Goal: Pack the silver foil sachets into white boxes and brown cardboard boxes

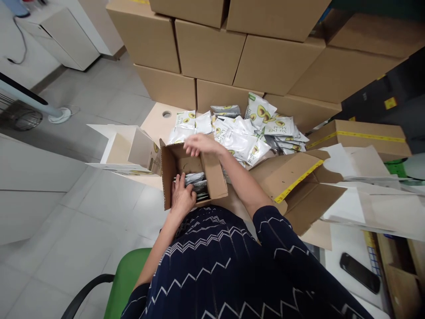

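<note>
A small open cardboard box [214, 177] sits at the near edge of a table, partly filled with white sachets [196, 182]. My left hand [182, 195] lies inside the box, fingers flat on the sachets. My right hand [199, 144] hovers over the box's far rim, blurred by motion, near a heap of white avocado-print sachets [245, 133]. I cannot make out whether it holds anything.
Stacked brown cartons [212, 53] wall the back. A larger open carton with yellow tape [295, 181] lies right of the small box, folded white cartons [126, 150] left. A black phone [360, 272] rests at the lower right. Below me is a green chair [128, 279].
</note>
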Demonstrator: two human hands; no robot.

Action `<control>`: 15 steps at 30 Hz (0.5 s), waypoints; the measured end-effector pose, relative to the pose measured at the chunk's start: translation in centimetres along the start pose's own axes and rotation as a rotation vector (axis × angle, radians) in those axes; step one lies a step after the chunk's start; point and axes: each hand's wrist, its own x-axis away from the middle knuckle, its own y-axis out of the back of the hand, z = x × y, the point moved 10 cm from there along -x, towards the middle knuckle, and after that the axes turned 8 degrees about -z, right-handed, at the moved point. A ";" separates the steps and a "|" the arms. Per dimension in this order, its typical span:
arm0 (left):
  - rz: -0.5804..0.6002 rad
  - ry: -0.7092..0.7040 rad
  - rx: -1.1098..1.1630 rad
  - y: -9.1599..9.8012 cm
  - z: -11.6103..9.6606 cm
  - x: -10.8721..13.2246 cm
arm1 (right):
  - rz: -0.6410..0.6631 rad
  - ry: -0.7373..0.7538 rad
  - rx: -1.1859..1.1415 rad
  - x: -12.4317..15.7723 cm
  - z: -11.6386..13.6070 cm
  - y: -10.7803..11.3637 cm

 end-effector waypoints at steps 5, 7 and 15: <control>-0.009 0.003 0.007 0.0 0.0 0.1 | -0.450 -0.164 0.569 0.9 -5.2 9.7; -0.015 0.003 0.005 0.0 0.0 0.1 | -0.298 -0.259 0.830 0.9 -9.2 9.0; -0.021 0.005 -0.003 0.0 0.0 0.2 | 0.018 -0.335 1.186 2.6 -16.1 6.3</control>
